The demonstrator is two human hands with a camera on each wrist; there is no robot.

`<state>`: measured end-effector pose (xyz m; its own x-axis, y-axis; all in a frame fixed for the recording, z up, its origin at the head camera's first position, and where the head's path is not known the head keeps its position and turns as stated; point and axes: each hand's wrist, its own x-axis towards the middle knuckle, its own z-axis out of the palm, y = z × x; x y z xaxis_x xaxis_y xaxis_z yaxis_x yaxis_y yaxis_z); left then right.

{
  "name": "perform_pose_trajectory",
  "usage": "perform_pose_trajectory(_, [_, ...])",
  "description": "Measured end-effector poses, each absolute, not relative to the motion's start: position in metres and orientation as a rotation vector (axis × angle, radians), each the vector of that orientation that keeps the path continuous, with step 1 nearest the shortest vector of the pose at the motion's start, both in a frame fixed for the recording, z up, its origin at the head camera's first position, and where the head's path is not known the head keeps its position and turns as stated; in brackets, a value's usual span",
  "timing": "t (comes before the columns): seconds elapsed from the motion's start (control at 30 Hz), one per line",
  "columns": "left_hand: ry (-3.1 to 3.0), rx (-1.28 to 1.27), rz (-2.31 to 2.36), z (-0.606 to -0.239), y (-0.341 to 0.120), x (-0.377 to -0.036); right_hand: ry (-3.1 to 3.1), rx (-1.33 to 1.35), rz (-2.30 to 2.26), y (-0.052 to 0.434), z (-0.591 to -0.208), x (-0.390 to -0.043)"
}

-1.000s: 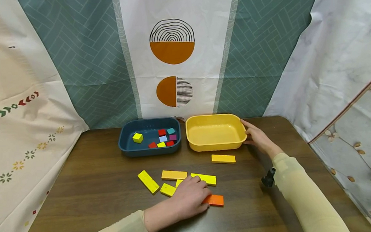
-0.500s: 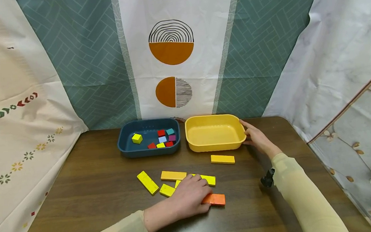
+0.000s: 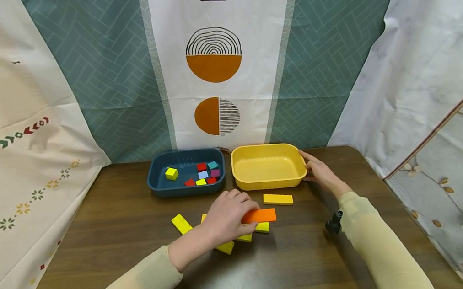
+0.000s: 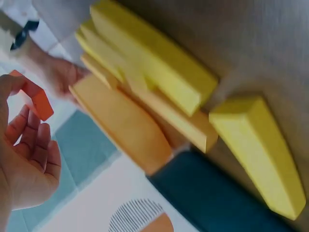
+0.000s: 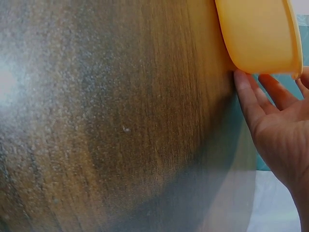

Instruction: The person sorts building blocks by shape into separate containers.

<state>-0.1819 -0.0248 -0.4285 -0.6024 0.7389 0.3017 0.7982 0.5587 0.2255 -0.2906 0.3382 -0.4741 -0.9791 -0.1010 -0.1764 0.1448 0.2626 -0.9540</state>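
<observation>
The left hand (image 3: 227, 213) pinches one end of an orange block (image 3: 259, 215) between thumb and curled fingers, and the block is lifted clear of the table (image 3: 114, 219). Its long axis lies level and runs straight out from the grip toward the person's right, flat face up — the free end points at the right forearm. In the left wrist view the same orange block (image 4: 34, 99) shows only as a blurred corner above the fingers.

Just below and behind the grip lie the yellow blocks (image 3: 245, 238), partly hidden by the hand; one more yellow block (image 3: 181, 223) sticks out to the hand's left at a slant. Beyond the orange block's free end, near it but apart, an amber block (image 3: 278, 199) lies flat with its long axis parallel to the held one.

Past the grip, straight ahead, stands the yellow tub (image 3: 296, 175); nothing shows in it. To the grip's forward left, the dark blue tub (image 3: 154, 185) touches or nearly touches it and holds small coloured cubes (image 3: 204, 173) — red, yellow, teal, pale blue and purple.

The right hand (image 3: 320, 172) rests against the yellow tub's far right wall, fingers straight and relaxed, gripping nothing. Bare tabletop lies between the held block and the yellow tub's near rim, and more toward the person.
</observation>
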Motion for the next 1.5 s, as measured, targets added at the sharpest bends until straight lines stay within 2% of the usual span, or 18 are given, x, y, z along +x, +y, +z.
perform_pose_trajectory(0.5, [-2.625,-1.025,-0.557,-0.394,-0.030,-0.236,2.326,0.019,-1.797,0.339,-0.477,-0.289])
perform_pose_trajectory(1.07, [-2.787,-0.854,-0.547,-0.401,-0.018,-0.274,2.342,0.051,-1.807,0.340,-0.477,-0.290])
perform_pose_trajectory(1.5, [-2.841,-0.838,-0.533,-0.398,0.002,-0.291,2.340,0.058,-1.810,0.341,-0.477,-0.291])
